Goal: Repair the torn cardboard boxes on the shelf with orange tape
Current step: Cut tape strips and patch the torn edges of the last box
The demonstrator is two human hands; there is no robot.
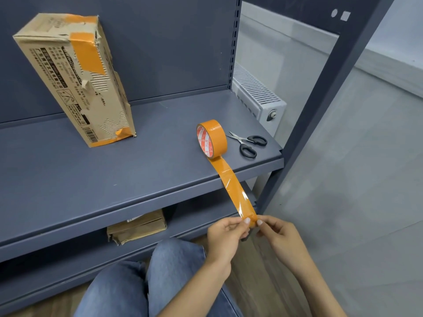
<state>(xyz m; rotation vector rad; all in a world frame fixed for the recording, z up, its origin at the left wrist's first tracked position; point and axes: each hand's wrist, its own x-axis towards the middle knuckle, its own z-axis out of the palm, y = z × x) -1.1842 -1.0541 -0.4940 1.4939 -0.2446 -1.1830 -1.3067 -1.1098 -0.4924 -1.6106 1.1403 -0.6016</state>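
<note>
A roll of orange tape [212,139] stands on edge on the grey shelf [114,170], near its right end. A pulled-out strip of tape [233,188] runs from the roll over the shelf's front edge and down to my hands. My left hand [225,235] and my right hand [278,234] both pinch the strip's free end between thumb and fingers. A torn cardboard box [75,78] stands upright at the shelf's back left, with orange tape patches on its top, side and bottom corner.
Black-handled scissors [248,143] lie just right of the roll. A flattened cardboard box [137,226] sits on the lower shelf. A shelf post [320,106] rises at right, a white radiator [256,92] behind it. My knees in jeans [160,277] are below.
</note>
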